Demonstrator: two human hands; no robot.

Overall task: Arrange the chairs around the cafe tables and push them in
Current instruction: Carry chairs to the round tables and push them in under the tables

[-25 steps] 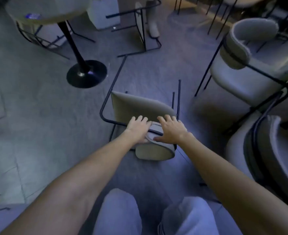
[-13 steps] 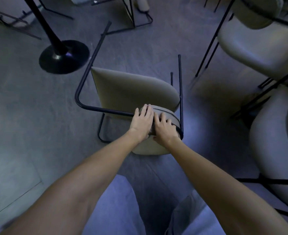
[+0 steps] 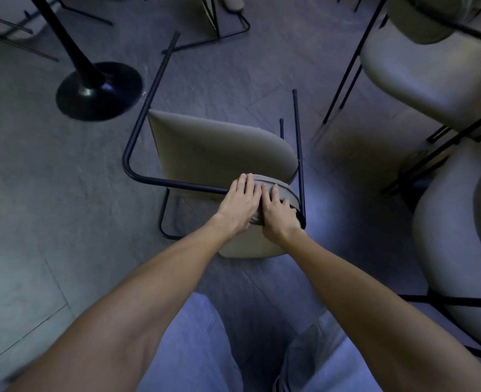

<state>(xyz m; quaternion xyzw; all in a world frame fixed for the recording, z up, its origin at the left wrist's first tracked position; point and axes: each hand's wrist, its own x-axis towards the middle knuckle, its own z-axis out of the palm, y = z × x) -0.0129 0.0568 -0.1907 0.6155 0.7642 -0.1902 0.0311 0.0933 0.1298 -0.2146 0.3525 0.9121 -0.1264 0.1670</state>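
Beige padded chair (image 3: pixel 219 148) with a black tube frame sits tipped over on the grey tiled floor (image 3: pixel 49 193), mid-floor and straight ahead of the person. Its seat panel faces up toward the camera. The long leg tubes point away from the person, one toward the table base, one on the right side. The curved padded backrest (image 3: pixel 279 190) is the part nearest the person.

Both hands are on that backrest, touching each other. Left hand (image 3: pixel 240 206) lies palm down with fingers together over the top edge, thumb tucked under: grasping the backrest. Right hand (image 3: pixel 279 219) is just beside it, fingers curled over the pad and its black tube: also grasping. Both forearms are stretched forward.

Black round pedestal table base (image 3: pixel 99 90) with a slanted post stands on the floor past the chair's left tube, near but apart. Two more beige padded chairs on black frames are at the right edge, one far (image 3: pixel 431 80), one near (image 3: pixel 460 250), both well apart from the held chair. A thin black wire frame (image 3: pixel 233 29) is at the top edge. Knees in light trousers (image 3: pixel 194 349) are at the bottom.
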